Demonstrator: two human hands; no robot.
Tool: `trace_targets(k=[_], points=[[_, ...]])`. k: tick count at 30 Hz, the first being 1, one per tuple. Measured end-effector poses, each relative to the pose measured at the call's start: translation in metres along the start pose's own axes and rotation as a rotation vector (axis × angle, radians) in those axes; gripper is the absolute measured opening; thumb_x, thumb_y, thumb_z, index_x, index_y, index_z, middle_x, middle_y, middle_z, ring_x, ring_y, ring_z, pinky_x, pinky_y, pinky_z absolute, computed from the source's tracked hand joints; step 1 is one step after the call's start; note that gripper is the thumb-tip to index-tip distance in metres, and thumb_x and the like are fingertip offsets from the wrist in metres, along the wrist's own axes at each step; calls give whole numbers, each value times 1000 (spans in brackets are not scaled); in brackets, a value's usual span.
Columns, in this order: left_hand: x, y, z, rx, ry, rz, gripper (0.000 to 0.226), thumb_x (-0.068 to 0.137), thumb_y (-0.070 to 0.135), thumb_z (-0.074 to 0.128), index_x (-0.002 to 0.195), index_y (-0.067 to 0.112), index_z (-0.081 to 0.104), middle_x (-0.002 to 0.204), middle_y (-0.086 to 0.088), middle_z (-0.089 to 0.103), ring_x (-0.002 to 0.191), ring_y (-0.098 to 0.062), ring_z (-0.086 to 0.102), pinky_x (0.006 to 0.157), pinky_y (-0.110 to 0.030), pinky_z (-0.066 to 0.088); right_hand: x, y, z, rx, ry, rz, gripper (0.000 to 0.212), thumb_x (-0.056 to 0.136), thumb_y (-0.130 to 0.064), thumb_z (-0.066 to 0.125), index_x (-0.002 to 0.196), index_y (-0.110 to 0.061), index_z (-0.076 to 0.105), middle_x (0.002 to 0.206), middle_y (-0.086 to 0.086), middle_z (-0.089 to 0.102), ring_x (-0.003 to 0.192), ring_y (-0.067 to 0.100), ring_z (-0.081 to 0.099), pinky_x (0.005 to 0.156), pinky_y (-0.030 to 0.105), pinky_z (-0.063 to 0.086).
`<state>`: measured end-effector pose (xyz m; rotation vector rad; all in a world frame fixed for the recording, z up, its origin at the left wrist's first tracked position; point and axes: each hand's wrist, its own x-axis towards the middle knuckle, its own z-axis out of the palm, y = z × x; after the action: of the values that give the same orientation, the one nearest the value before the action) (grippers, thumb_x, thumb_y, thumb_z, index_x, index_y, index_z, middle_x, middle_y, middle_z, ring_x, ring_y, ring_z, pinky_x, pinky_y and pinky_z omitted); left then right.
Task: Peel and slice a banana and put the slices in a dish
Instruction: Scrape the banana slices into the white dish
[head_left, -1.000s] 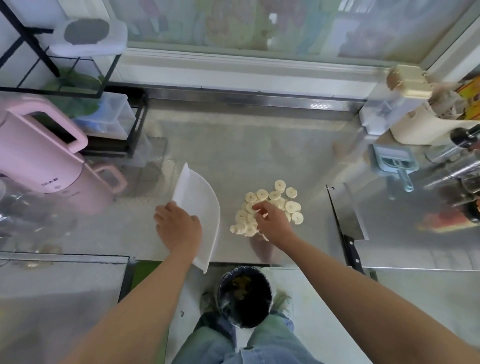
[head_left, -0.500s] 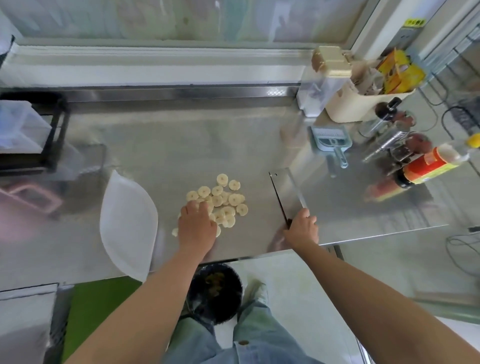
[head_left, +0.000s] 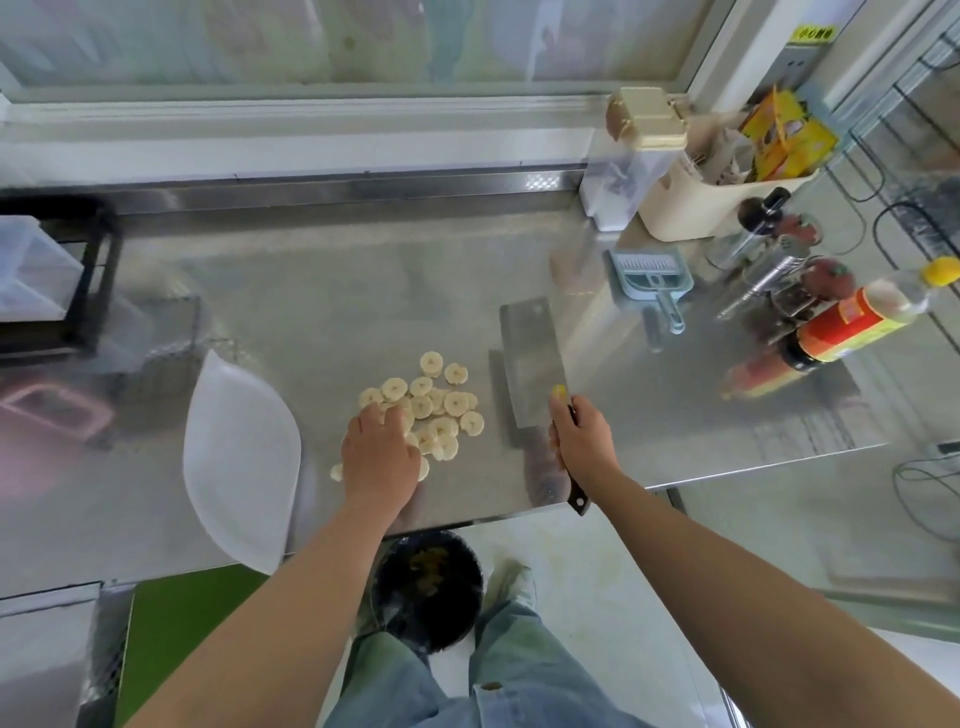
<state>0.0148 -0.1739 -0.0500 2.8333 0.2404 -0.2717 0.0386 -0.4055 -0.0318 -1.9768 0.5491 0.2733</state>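
Your left hand (head_left: 382, 460) lies palm down on the near side of a heap of pale round banana slices (head_left: 441, 402), which sit straight on the brushed steel counter (head_left: 337, 291). Your right hand (head_left: 582, 441) grips the dark handle of a broad rectangular steel cleaver (head_left: 530, 364), whose blade shows its flat face just right of the slices. A white leaf-shaped dish (head_left: 241, 457) lies near the slices on their left. A round black bin (head_left: 428, 587) stands on the floor below the counter's edge.

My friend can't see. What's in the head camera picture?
A person's left hand rests on a pile of banana slices on a steel counter, while the right hand grips a cleaver. A white dish sits left of the slices.
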Motion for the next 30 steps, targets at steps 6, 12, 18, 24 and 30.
trace_targets(k=[6,12,18,24,30], points=[[-1,-8,3,-20,-12,6,50,91,20,48,139,16,37,149,-14,29,137,-32,24,113,-40,24,0,27,8,-210,2,31,45,101,-42,36,83,-4,48,73,16,59,72,38,63,68,46,52],[-2,-11,7,-15,-60,-32,59,93,22,43,147,15,21,155,-15,15,141,-34,14,115,-44,19,-5,28,22,-353,-23,9,41,102,-38,37,74,-8,39,65,4,45,64,25,44,55,33,32],[-5,-16,11,-79,-66,-30,59,92,18,43,147,16,22,155,-16,13,142,-34,12,116,-43,17,-9,19,49,-423,-95,-24,38,102,-31,42,70,-11,37,66,1,43,65,22,43,49,29,27],[-8,-16,9,-144,-57,-35,58,94,18,41,148,16,20,156,-13,11,142,-33,10,116,-39,17,-11,15,64,-396,-177,-54,35,100,-29,48,71,-10,38,65,4,46,66,26,47,52,31,33],[-8,-17,8,-174,-59,-42,56,95,19,41,147,17,22,156,-12,12,142,-31,13,114,-40,23,-11,14,77,-360,-251,-45,38,99,-31,49,69,-11,37,65,7,46,64,25,48,59,34,39]])
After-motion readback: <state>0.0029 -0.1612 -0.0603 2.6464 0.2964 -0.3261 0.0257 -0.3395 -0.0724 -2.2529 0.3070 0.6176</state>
